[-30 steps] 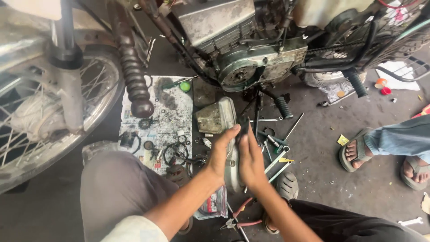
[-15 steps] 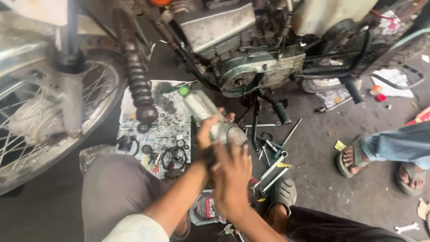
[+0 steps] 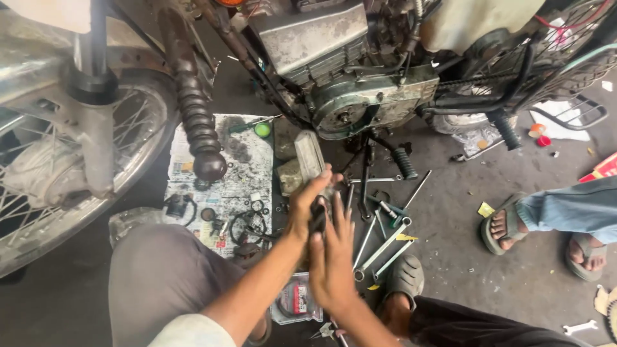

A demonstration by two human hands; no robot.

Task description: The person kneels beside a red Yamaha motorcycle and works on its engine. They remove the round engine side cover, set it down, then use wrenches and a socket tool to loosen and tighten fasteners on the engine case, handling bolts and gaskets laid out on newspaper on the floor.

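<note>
Between the person's knees, low in the middle of the scene, the left hand (image 3: 307, 207) was closed round the near end of a grey metal engine cover (image 3: 308, 157), which tilted up and away toward the motorcycle engine (image 3: 360, 103). The right hand (image 3: 332, 260) lay flat and open-fingered against a small dark part (image 3: 317, 217) at the cover's near end, pressing rather than gripping. Just left of the hands a spread of newspaper (image 3: 218, 180) carried rings, gaskets and small dark parts; just right lay a scatter of spanners (image 3: 379, 241) on the concrete floor (image 3: 450, 231). Farther left stood the front wheel (image 3: 64, 186) and a ribbed fork gaiter (image 3: 196, 122) — farther right, another person's sandalled feet (image 3: 514, 225). The hold looked one-handed and greasy, so the cover could slip and drop onto the loose parts on the paper, knocking them about. Pressure from the flat palm might also twist the dark piece off its seat — whether it was seated squarely could not be told from this view.
</note>
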